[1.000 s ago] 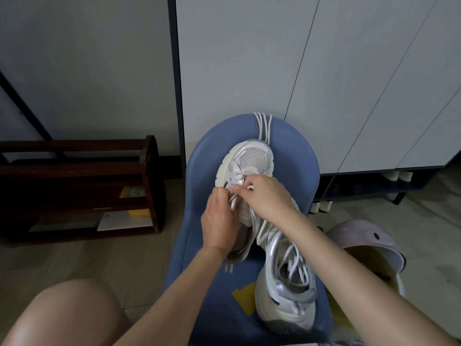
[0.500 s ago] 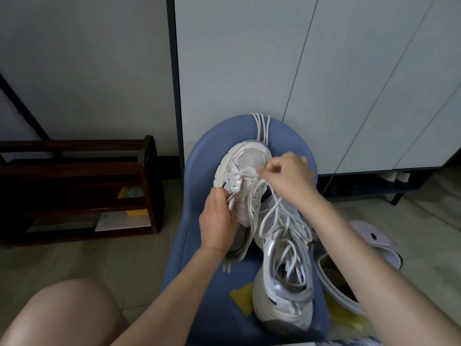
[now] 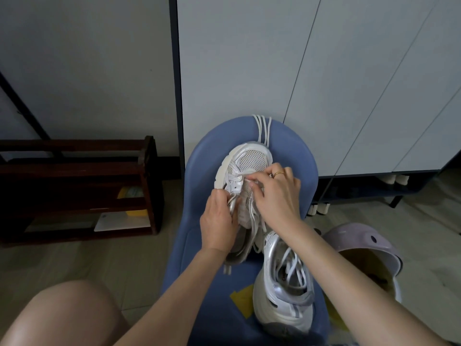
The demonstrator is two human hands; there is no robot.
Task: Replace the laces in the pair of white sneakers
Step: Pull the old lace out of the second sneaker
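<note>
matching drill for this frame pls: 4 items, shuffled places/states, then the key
Things:
1. left hand
2. right hand
3. spare laces
4. second sneaker

Places or states:
A. draped over the far edge of the blue chair
B. lying nearer the camera on the seat, untouched by either hand
C. gripping the side of the far sneaker
D. fingers pinching a lace near the far sneaker's toe

Pairs: 1-C, 2-D, 3-A, 4-B
</note>
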